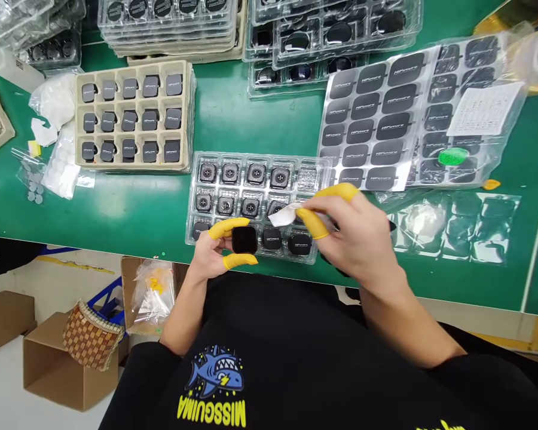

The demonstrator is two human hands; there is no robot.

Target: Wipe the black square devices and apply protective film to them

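Note:
My left hand (215, 251), with yellow finger cots on thumb and finger, grips a square black smartwatch body (244, 240), its dark screen facing up. Pinched in my right hand (356, 233), also in yellow cots, is a small white cloth (283, 215), apart from the watch and to its right. Beneath both hands lies a clear plastic tray (189, 197). Several watch bodies (255, 174) rest in its pockets with their round sensor backs up. In the front row, a few pieces (272, 239) show a dark face with a printed label. My right hand covers part of the tray.
A beige tray (134, 164) of dark labelled squares sits at left. Label sheets (372, 119) and a bagged stack with a green sticker (452, 157) lie at right. Stacked clear trays (170, 30) line the back. Cardboard boxes (67, 364) stand below the table's left edge.

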